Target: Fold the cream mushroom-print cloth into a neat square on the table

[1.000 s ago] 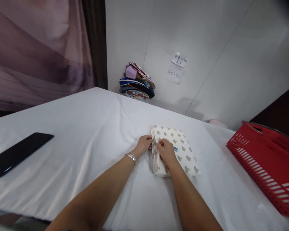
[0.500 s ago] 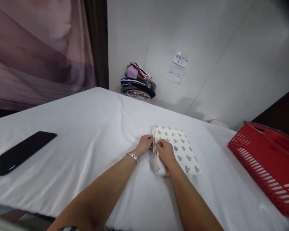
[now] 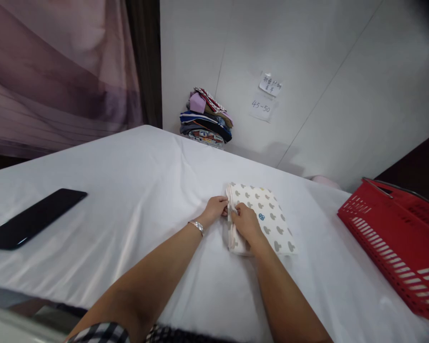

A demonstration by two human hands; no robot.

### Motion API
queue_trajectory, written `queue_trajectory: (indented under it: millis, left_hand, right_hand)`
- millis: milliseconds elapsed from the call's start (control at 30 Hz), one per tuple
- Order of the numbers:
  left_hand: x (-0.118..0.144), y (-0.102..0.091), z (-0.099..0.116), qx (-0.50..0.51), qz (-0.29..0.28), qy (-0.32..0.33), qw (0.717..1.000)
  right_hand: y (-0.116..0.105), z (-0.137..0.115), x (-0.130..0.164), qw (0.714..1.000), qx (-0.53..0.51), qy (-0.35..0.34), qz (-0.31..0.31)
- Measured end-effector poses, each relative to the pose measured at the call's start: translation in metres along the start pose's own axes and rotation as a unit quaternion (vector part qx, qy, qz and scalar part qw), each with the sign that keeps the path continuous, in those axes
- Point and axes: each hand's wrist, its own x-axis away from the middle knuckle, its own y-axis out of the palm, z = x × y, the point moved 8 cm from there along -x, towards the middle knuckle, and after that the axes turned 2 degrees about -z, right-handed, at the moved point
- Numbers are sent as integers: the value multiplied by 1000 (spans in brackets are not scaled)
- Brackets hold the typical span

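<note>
A folded white cloth point(image 3: 270, 216) with grey mouse-head shapes and one blue one lies on the white-covered table point(image 3: 136, 190). Along its left side several folded layers show as pinkish edges. My left hand point(image 3: 216, 209), with a silver bracelet at the wrist, pinches that layered edge from the left. On top, close to the same edge, my right hand point(image 3: 246, 223) has its fingers closed on the fabric. The tips of both hands are partly hidden, and the hands are a small gap apart.
A red plastic basket point(image 3: 389, 238) stands at the right. On the left lies a flat black slab-like object point(image 3: 35, 216). Behind the far table edge is a stack of folded clothes point(image 3: 206, 119). Handwritten paper notes point(image 3: 266, 97) hang on the wall, and a pink curtain point(image 3: 60, 71) hangs at left.
Both hands stay at the cloth's left edge with almost the same grip. The whole view has shifted slightly; the cloth lies as before.
</note>
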Motion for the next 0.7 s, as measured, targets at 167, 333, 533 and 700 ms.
queue_trajectory:
  millis: [167, 333, 533, 700]
  left_hand:
    - [2, 1, 2, 8, -5, 7, 1000]
    - [2, 2, 2, 15, -13, 10, 1000]
    - [-2, 2, -1, 27, -10, 0, 1000]
    - [-5, 3, 4, 36, 1, 1, 999]
  right_hand:
    - [-2, 6, -4, 997, -68, -7, 30]
    - [-4, 6, -4, 991, -116, -22, 57]
    - [-3, 4, -4, 989, -130, -36, 64]
    - [-2, 7, -5, 986, -148, -32, 65]
